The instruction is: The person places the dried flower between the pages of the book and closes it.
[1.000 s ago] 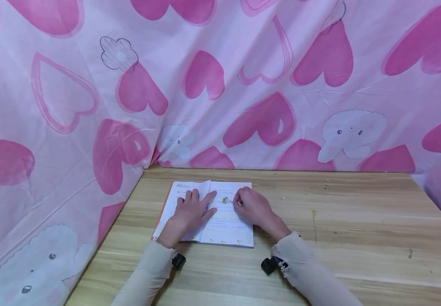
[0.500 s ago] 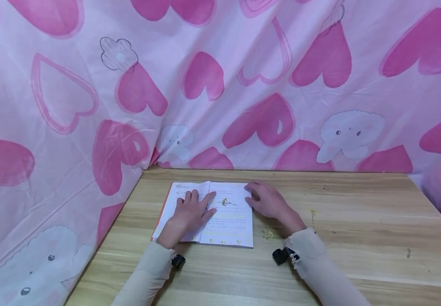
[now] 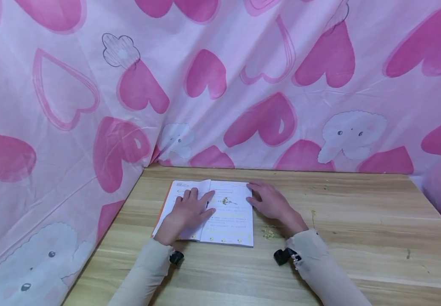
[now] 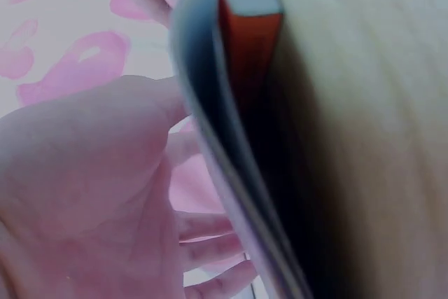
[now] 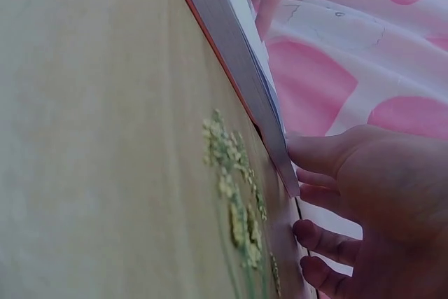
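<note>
An open book [image 3: 229, 229] lies on the wooden table. My left hand [image 3: 187, 212] rests with spread fingers across its left page, the thumb reaching over the fold. On the right page lies a small yellow flower sprig [image 3: 226, 201], its thin stem pointing right. My right hand [image 3: 271, 203] is at that page's upper right corner. In the right wrist view its thumb [image 5: 318, 153] touches the side of the page block [image 5: 245, 68], with the fingertips near the corner. The left wrist view shows my left palm [image 4: 91, 180] beside raised, curved pages [image 4: 203, 103] and an orange cover [image 4: 252, 47].
More yellow flower sprigs [image 3: 268, 233] lie on the table right of the book, under the right forearm. A single sprig [image 3: 313, 214] lies farther right, and small bits are scattered beyond. Pink heart-print cloth [image 3: 258, 119] hangs along the back and left table edges.
My right hand has moved right, from over the right page to its edge, leaving the flower sprig on the page uncovered. The left hand has stayed in place.
</note>
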Available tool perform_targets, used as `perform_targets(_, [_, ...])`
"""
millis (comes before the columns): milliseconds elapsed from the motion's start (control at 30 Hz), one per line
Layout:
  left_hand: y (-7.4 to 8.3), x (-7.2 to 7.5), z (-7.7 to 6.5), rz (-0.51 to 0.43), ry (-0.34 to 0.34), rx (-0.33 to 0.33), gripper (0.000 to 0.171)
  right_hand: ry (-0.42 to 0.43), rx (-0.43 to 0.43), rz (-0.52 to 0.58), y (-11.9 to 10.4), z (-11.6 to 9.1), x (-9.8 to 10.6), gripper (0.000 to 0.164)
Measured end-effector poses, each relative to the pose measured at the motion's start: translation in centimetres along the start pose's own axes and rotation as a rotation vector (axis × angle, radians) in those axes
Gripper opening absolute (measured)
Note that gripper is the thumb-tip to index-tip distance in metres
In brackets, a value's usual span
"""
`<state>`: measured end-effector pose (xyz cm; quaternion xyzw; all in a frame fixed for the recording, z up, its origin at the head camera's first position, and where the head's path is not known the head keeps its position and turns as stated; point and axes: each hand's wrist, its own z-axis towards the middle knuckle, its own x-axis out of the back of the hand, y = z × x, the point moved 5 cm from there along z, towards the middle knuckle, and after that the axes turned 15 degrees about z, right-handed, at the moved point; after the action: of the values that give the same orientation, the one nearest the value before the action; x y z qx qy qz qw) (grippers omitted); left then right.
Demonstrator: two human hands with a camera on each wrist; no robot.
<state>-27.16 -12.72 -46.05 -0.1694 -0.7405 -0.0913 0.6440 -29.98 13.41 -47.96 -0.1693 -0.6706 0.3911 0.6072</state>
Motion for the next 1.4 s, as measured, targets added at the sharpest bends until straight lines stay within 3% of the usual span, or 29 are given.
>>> perform_targets(700, [0.3, 1.2, 0.0, 0.029, 0.015, 0.042, 0.071, 0.011, -0.01, -0.003, 0.5, -0.1, -0.1, 0.058])
perform_targets(800, [1.1, 1.8, 0.1, 0.052, 0.12, -0.015, 0.06, 0.009, -0.024, -0.003, 0.5, 0.0, -0.1, 0.059])
perform_targets(933, [3.1, 2.8, 0.3, 0.066, 0.342, -0.155, 0.042, 0.005, -0.03, 0.0, 0.5, 0.0, -0.1, 0.059])
perform_targets(1033, [4.8, 2.9, 0.2, 0.05, 0.413, -0.246, 0.032, 0.005, -0.016, -0.001, 0.5, 0.0, -0.1, 0.059])
perform_targets(1267, [7.9, 1.7, -0.3, -0.045, 0.261, -0.346, 0.027, 0.013, 0.009, -0.013, 0.3, -0.1, 0.0, 0.057])
perform_targets(1400, [8.9, 1.2, -0.5, -0.07, 0.227, -0.373, 0.034, 0.016, 0.014, -0.024, 0.2, -0.2, 0.0, 0.057])
